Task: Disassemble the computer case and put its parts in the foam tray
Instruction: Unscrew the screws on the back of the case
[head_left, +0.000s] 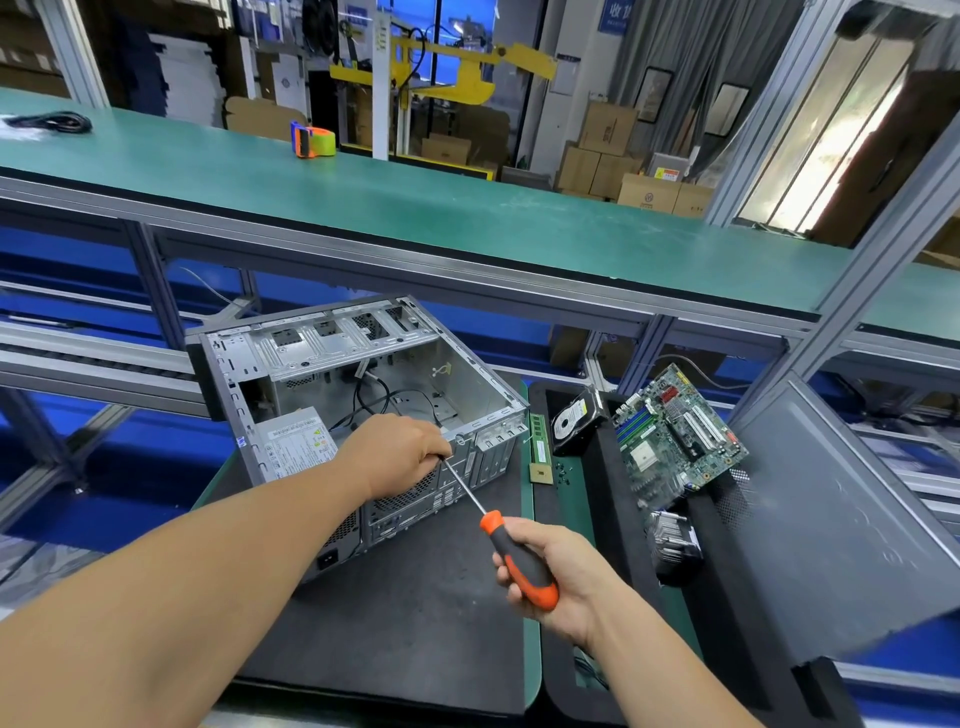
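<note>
Fingers of the right hand (550, 566) wrap the orange-and-black handle of a screwdriver (511, 551), whose shaft runs up and left to the rear edge of the computer case (363, 415). Fingers of the left hand (400, 454) curl at that same edge, around the shaft's tip, apparently steadying the bit on a screw; the screw itself is hidden, and whether they pinch the shaft or only rest there cannot be told. Lying on its side with the open face upward, directly beyond both hands, the case gives access to its interior. Just left of the left hand the power supply (298, 444) still sits inside, so the step in hand is probably freeing it. Right of the hands lies the foam tray (613, 499), already receiving the hard drive (574, 421), motherboard (675, 434) and heatsink (672, 545). Between case and tray lies a memory stick (540, 449). Farther right leans a grey side panel (831, 519).
</note>
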